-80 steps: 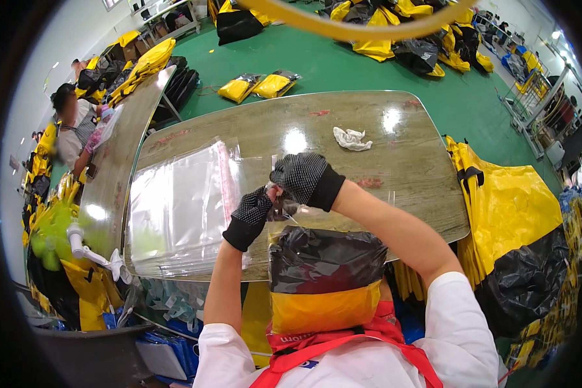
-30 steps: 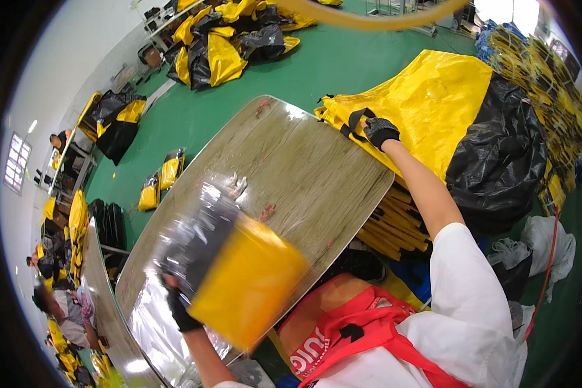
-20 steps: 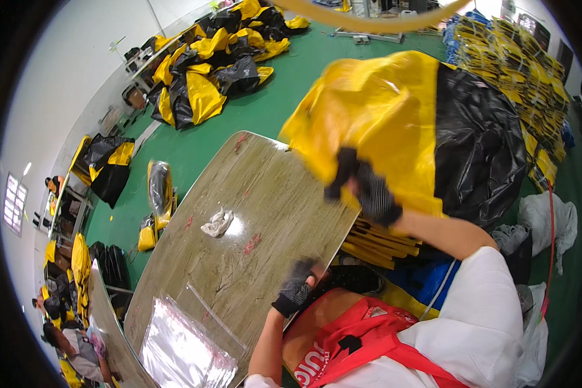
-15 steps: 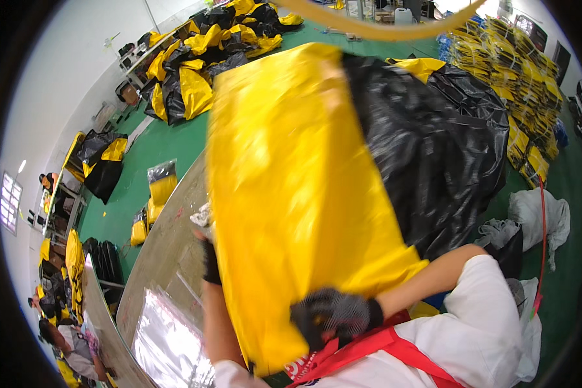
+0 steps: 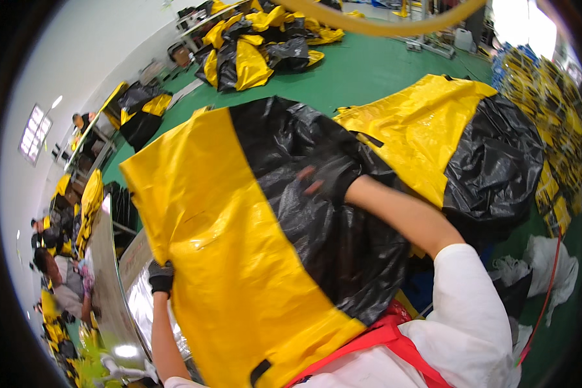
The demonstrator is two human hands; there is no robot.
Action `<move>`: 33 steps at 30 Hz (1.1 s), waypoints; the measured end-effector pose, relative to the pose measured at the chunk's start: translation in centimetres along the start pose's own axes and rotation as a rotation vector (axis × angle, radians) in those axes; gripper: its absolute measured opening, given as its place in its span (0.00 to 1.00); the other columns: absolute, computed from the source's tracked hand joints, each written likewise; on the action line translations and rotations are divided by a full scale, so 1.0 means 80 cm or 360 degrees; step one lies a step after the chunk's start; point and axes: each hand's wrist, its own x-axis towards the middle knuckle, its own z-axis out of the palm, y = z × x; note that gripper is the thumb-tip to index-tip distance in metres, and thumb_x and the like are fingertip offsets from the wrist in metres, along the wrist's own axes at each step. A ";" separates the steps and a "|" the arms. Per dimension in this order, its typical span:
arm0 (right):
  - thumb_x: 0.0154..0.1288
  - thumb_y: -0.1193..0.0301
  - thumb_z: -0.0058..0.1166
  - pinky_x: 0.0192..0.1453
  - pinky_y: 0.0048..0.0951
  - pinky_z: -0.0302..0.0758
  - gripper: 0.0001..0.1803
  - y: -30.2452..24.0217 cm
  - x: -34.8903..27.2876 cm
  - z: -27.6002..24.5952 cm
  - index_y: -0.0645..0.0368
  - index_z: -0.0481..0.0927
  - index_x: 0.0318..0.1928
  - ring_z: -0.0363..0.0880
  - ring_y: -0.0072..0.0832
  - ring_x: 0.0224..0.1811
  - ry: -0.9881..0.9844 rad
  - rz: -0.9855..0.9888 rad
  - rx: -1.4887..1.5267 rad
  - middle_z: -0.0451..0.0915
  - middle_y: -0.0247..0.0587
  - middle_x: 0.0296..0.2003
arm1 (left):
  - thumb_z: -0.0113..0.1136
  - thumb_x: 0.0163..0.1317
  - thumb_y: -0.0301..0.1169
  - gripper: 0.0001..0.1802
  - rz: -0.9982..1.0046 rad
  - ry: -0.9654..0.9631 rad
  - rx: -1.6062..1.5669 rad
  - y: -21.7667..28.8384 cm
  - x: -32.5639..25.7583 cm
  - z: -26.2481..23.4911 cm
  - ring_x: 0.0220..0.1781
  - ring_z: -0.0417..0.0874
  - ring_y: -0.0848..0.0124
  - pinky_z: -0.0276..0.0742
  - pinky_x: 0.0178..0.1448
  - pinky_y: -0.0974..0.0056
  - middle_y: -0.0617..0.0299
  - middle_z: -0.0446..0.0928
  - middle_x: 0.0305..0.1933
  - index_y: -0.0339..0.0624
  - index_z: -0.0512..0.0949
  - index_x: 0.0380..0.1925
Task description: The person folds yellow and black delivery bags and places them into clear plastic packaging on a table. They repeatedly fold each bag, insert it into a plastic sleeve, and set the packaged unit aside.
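A large yellow and black tarpaulin piece (image 5: 213,213) spreads in front of me, yellow on the left and black on the right. It is creased, with a short black strap near its lower edge. My left hand (image 5: 161,277), in a dark fingerless glove, grips its left edge; the fingers are partly hidden by the material. My right hand (image 5: 335,173), also gloved, is over the black part with its bare fingertips apart. Motion blurs it, and it appears to lie on the material.
A second yellow and black tarpaulin piece (image 5: 427,129) lies beyond to the right. A tall bundled stack (image 5: 543,110) stands at the far right. More pieces (image 5: 252,58) heap at the back. The table edge (image 5: 113,258) and a co-worker (image 5: 64,278) are on the left. A yellow hose (image 5: 381,26) arcs overhead.
The tarpaulin piece has come down flatter and farther left, showing the second piece behind it. My right hand has moved from the lower yellow edge up onto the black part. The view has shifted.
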 end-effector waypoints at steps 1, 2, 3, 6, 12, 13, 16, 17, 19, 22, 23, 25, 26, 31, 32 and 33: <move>0.58 0.49 0.52 0.64 0.32 0.63 0.29 0.126 -0.045 -0.017 0.51 0.75 0.55 0.69 0.35 0.60 -0.0107 0.0362 -0.0017 0.71 0.41 0.58 | 0.53 0.54 0.29 0.15 -0.0045 0.0159 -0.0154 -0.012 0.007 0.011 0.43 0.80 0.48 0.75 0.45 0.55 0.45 0.80 0.38 0.37 0.77 0.41; 0.59 0.46 0.48 0.66 0.32 0.61 0.30 0.103 -0.042 -0.038 0.48 0.73 0.57 0.67 0.35 0.63 -0.0383 0.0766 -0.0425 0.69 0.41 0.60 | 0.52 0.55 0.28 0.17 -0.0175 0.0186 0.0141 -0.073 -0.037 -0.015 0.44 0.80 0.48 0.75 0.46 0.55 0.46 0.80 0.40 0.39 0.76 0.45; 0.59 0.48 0.45 0.63 0.38 0.63 0.27 0.110 -0.051 -0.052 0.50 0.77 0.52 0.71 0.36 0.57 -0.0527 0.0968 -0.0575 0.73 0.43 0.55 | 0.52 0.55 0.28 0.18 -0.0296 0.0177 0.0269 -0.098 -0.055 -0.017 0.45 0.79 0.49 0.75 0.46 0.54 0.47 0.79 0.42 0.41 0.76 0.47; 0.56 0.50 0.50 0.42 0.46 0.69 0.22 0.097 -0.052 -0.047 0.55 0.80 0.38 0.75 0.43 0.32 0.0784 0.0550 -0.0781 0.78 0.51 0.31 | 0.55 0.53 0.33 0.19 -0.0755 0.0238 0.0103 -0.164 -0.088 -0.004 0.44 0.78 0.45 0.75 0.46 0.52 0.43 0.79 0.40 0.39 0.68 0.44; 0.59 0.51 0.51 0.45 0.45 0.73 0.22 0.022 0.020 0.036 0.59 0.78 0.37 0.79 0.45 0.42 0.0242 0.0964 -0.0275 0.80 0.51 0.37 | 0.55 0.55 0.36 0.22 -0.0814 0.0076 0.0596 -0.100 -0.065 0.045 0.43 0.78 0.44 0.74 0.46 0.49 0.39 0.78 0.37 0.35 0.66 0.46; 0.60 0.53 0.50 0.43 0.44 0.73 0.19 0.020 0.026 0.041 0.57 0.79 0.37 0.79 0.43 0.40 0.0270 0.0709 -0.0675 0.79 0.49 0.35 | 0.53 0.57 0.35 0.20 -0.0830 0.0112 0.0667 -0.100 -0.068 0.040 0.42 0.78 0.45 0.73 0.45 0.49 0.39 0.78 0.38 0.36 0.67 0.48; 0.64 0.57 0.44 0.36 0.44 0.74 0.15 0.023 0.031 0.004 0.53 0.78 0.34 0.80 0.41 0.35 0.0268 0.0550 -0.0648 0.81 0.44 0.31 | 0.51 0.58 0.35 0.21 -0.1030 -0.0058 0.0616 -0.090 -0.075 0.016 0.42 0.79 0.46 0.74 0.44 0.50 0.38 0.78 0.37 0.37 0.68 0.50; 0.63 0.58 0.44 0.40 0.42 0.74 0.14 0.075 0.024 -0.011 0.53 0.76 0.40 0.80 0.43 0.38 0.0177 0.0541 -0.0778 0.81 0.47 0.31 | 0.50 0.59 0.34 0.20 -0.0958 -0.0012 0.0517 -0.121 -0.077 0.024 0.40 0.79 0.45 0.74 0.42 0.50 0.39 0.78 0.36 0.38 0.69 0.50; 0.65 0.56 0.39 0.48 0.42 0.72 0.20 0.163 0.000 -0.054 0.56 0.75 0.46 0.77 0.51 0.43 -0.0067 0.0889 -0.0459 0.79 0.56 0.39 | 0.49 0.60 0.33 0.18 -0.0600 0.0212 0.0265 -0.163 -0.093 0.075 0.40 0.79 0.44 0.73 0.42 0.49 0.38 0.78 0.36 0.38 0.70 0.49; 0.64 0.51 0.40 0.50 0.43 0.72 0.30 0.139 0.018 -0.081 0.58 0.65 0.59 0.75 0.54 0.47 0.0137 0.1242 -0.0381 0.78 0.59 0.42 | 0.48 0.62 0.33 0.18 -0.0755 0.0136 0.0180 -0.135 -0.085 0.097 0.43 0.77 0.42 0.73 0.44 0.49 0.37 0.77 0.39 0.37 0.70 0.51; 0.65 0.50 0.40 0.52 0.43 0.71 0.33 0.060 0.037 -0.077 0.58 0.59 0.63 0.74 0.56 0.48 0.0346 0.1419 -0.0199 0.75 0.61 0.47 | 0.48 0.63 0.34 0.19 -0.0853 0.0114 0.0198 -0.141 -0.099 0.087 0.43 0.77 0.42 0.73 0.44 0.50 0.37 0.77 0.39 0.37 0.70 0.52; 0.62 0.51 0.45 0.61 0.44 0.63 0.37 0.114 -0.017 -0.014 0.59 0.56 0.65 0.66 0.53 0.58 0.0493 0.0971 -0.0827 0.66 0.62 0.57 | 0.47 0.64 0.36 0.22 -0.0850 0.0064 0.0212 -0.140 -0.084 0.099 0.43 0.77 0.41 0.72 0.44 0.49 0.38 0.77 0.39 0.38 0.68 0.56; 0.60 0.49 0.47 0.66 0.43 0.58 0.39 0.143 -0.027 0.008 0.59 0.57 0.65 0.60 0.50 0.63 0.0385 0.0729 -0.1134 0.61 0.61 0.62 | 0.46 0.64 0.39 0.24 -0.0810 0.0184 0.0226 -0.175 -0.087 0.098 0.41 0.78 0.42 0.73 0.42 0.48 0.38 0.78 0.37 0.38 0.66 0.57; 0.41 0.47 0.66 0.67 0.44 0.57 0.57 -0.018 0.102 -0.115 0.63 0.53 0.66 0.58 0.50 0.65 -0.0067 0.0756 -0.0788 0.58 0.56 0.64 | 0.59 0.57 0.35 0.35 0.0025 0.0484 0.0278 0.011 -0.092 0.063 0.66 0.60 0.47 0.55 0.69 0.55 0.41 0.62 0.63 0.34 0.59 0.62; 0.40 0.46 0.66 0.66 0.45 0.58 0.58 -0.050 0.137 -0.118 0.65 0.52 0.66 0.58 0.51 0.64 0.0270 0.0345 -0.0580 0.58 0.56 0.63 | 0.60 0.56 0.37 0.37 0.0070 0.0205 -0.0198 0.084 -0.091 0.071 0.67 0.59 0.48 0.52 0.71 0.53 0.43 0.61 0.65 0.37 0.58 0.63; 0.39 0.46 0.67 0.65 0.46 0.58 0.60 -0.071 0.175 -0.101 0.65 0.52 0.66 0.61 0.51 0.63 0.0477 0.0072 -0.0628 0.61 0.58 0.61 | 0.58 0.57 0.42 0.38 0.0317 -0.0042 -0.0221 0.135 -0.091 0.096 0.70 0.54 0.50 0.44 0.72 0.49 0.47 0.59 0.67 0.38 0.58 0.64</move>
